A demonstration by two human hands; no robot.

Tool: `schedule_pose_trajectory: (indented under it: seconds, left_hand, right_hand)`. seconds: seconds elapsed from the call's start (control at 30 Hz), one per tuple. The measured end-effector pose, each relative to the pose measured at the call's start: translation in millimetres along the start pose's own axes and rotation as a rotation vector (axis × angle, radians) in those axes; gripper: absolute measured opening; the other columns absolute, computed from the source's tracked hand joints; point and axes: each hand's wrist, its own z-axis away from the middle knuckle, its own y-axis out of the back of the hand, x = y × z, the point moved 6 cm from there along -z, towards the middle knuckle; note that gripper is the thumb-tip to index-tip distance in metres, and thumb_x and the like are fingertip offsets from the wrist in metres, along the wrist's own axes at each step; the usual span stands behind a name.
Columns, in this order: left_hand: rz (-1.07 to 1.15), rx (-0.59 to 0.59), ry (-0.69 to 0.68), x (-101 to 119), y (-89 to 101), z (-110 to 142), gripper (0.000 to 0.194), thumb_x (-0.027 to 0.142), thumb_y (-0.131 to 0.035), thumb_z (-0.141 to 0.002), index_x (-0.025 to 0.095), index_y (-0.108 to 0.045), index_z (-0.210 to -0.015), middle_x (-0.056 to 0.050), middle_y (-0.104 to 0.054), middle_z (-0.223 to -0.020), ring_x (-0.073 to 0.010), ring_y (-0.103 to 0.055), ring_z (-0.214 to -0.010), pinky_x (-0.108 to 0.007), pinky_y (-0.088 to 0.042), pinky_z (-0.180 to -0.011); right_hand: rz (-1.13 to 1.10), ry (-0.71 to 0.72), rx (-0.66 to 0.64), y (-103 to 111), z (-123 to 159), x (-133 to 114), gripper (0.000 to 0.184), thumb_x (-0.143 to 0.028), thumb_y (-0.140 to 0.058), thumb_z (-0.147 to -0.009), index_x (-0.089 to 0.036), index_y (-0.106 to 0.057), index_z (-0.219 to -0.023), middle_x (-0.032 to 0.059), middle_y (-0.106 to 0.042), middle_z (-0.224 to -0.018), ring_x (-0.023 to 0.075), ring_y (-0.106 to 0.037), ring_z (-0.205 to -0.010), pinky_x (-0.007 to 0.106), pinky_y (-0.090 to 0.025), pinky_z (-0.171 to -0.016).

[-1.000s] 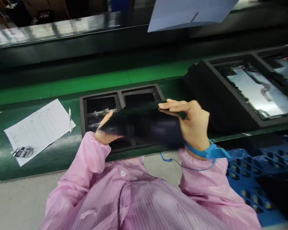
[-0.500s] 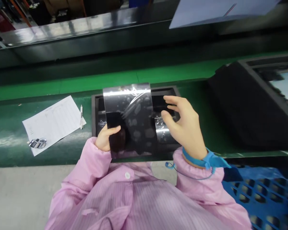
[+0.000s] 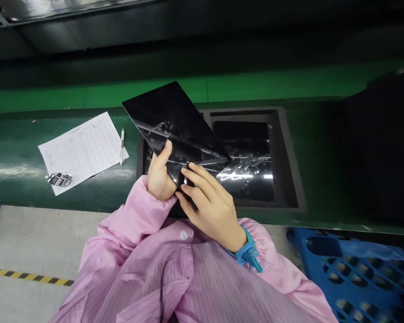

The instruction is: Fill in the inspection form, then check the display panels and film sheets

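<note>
A thin, glossy black panel [image 3: 178, 116], like a flat screen, is tilted above the bench with one corner up and another pointing right. My left hand [image 3: 160, 175] grips its lower left edge, thumb on the face and fingers behind. My right hand [image 3: 210, 202] is at the panel's lower end, thumb and fingers bent together at the edge; their reflections show in the gloss. What the fingertips pinch there is too small to make out. Below and to the right, a dark foam tray [image 3: 291, 161] holds another black panel [image 3: 244, 139] with clear, shiny film on it.
On the green bench [image 3: 13, 152] at left lie a printed sheet [image 3: 84, 150], a white pen [image 3: 122, 146] and a small shiny metallic object [image 3: 59, 179]. A large black block [image 3: 380, 148] stands at right. Below it is a blue plastic pallet [image 3: 357, 273].
The held panel has turned from upright to a slanted diamond. My right hand has come from the open air at the right to the panel's lower edge. The view has shifted, showing more tray.
</note>
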Motion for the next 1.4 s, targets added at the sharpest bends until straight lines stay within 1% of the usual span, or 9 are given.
schedule_pose_trajectory:
  seconds: [0.17,0.33,0.53,0.63,0.73,0.83,1.03,1.17,1.4]
  left_hand:
    - [0.106,0.034,0.009,1,-2.5,-4,0.032,0.038,-0.045,-0.103,0.024,-0.058,-0.129,-0.003,-0.068,-0.135,-0.0239,-0.054,-0.142,-0.040,-0.054,-0.112]
    - [0.062,-0.127,0.054,-2,-2.1,-12,0.054,0.064,-0.040,-0.101,0.021,-0.065,-0.121,-0.006,-0.074,-0.115,-0.0293,-0.055,-0.141,-0.046,-0.054,-0.113]
    - [0.099,-0.158,0.165,-2,-5.5,-17,0.005,0.012,-0.063,-0.090,0.016,-0.066,-0.090,-0.005,-0.077,-0.095,-0.0289,-0.067,-0.126,-0.049,-0.053,-0.114]
    - [0.098,-0.138,0.193,0,-9.2,-18,0.005,0.016,-0.066,-0.090,0.015,-0.066,-0.085,-0.004,-0.076,-0.085,-0.0292,-0.069,-0.121,-0.049,-0.055,-0.112]
    - [0.136,-0.104,0.236,2,-11.4,-15,0.012,0.020,-0.065,-0.092,0.015,-0.065,-0.081,-0.004,-0.074,-0.079,-0.0287,-0.070,-0.121,-0.047,-0.054,-0.112]
    - [0.163,-0.033,0.245,6,-9.7,-10,0.016,0.023,-0.066,-0.093,0.016,-0.065,-0.079,-0.002,-0.070,-0.074,-0.0288,-0.070,-0.120,-0.045,-0.055,-0.111]
    - [0.079,-0.077,0.188,12,-12.3,-6,0.015,0.028,-0.064,-0.095,0.014,-0.068,-0.089,-0.004,-0.073,-0.089,-0.0297,-0.067,-0.125,-0.043,-0.056,-0.109]
    - [0.070,-0.147,0.250,8,-15.2,-5,0.029,0.038,-0.055,-0.101,0.015,-0.067,-0.089,-0.003,-0.072,-0.095,-0.0291,-0.060,-0.135,-0.042,-0.054,-0.110]
    - [0.041,-0.257,0.206,15,-20.6,-3,0.031,0.041,-0.053,-0.101,0.013,-0.067,-0.105,-0.004,-0.073,-0.118,-0.0341,-0.046,-0.146,-0.049,-0.045,-0.119]
  right_hand:
    - [-0.145,-0.155,-0.037,9,-8,12,0.010,-0.014,-0.057,-0.095,-0.023,-0.060,-0.091,0.0023,-0.073,-0.118,0.0238,-0.067,-0.124,0.044,-0.065,-0.099]
    - [-0.283,-0.385,-0.141,20,-43,64,0.010,-0.021,-0.054,-0.099,-0.021,-0.052,-0.089,-0.0027,-0.072,-0.082,0.0119,-0.072,-0.069,0.024,-0.060,-0.060]
    - [-0.305,-0.524,-0.369,25,-104,111,0.018,-0.007,-0.063,-0.088,-0.018,-0.053,-0.078,-0.0079,-0.058,-0.055,0.0053,-0.051,-0.040,0.017,-0.037,-0.041]
    - [-0.255,-0.481,-0.369,42,-113,113,0.006,-0.023,-0.066,-0.092,-0.018,-0.063,-0.094,-0.0033,-0.064,-0.066,0.0075,-0.060,-0.056,0.020,-0.045,-0.054]
    - [-0.181,-0.403,-0.356,64,-94,110,0.066,-0.060,-0.071,-0.085,-0.024,-0.055,-0.138,0.0070,-0.071,-0.113,0.0205,-0.069,-0.106,0.036,-0.057,-0.092]
    - [-0.113,-0.302,-0.433,74,-60,102,0.103,-0.080,-0.074,-0.069,-0.028,-0.042,-0.152,0.0106,-0.051,-0.151,0.0348,-0.052,-0.139,0.055,-0.048,-0.114]
    - [-0.083,-0.412,-0.240,83,-37,95,0.017,-0.039,-0.065,-0.094,-0.023,-0.068,-0.090,0.0012,-0.074,-0.108,0.0216,-0.071,-0.108,0.039,-0.058,-0.092]
    - [-0.160,-0.484,-0.051,88,-56,102,0.006,-0.025,-0.071,-0.089,-0.021,-0.067,-0.086,-0.0009,-0.070,-0.077,0.0112,-0.066,-0.069,0.026,-0.048,-0.059]
    - [-0.346,-0.418,0.078,93,-83,105,0.005,-0.011,-0.067,-0.086,-0.014,-0.063,-0.086,-0.0033,-0.061,-0.076,0.0040,-0.061,-0.065,0.018,-0.038,-0.052]
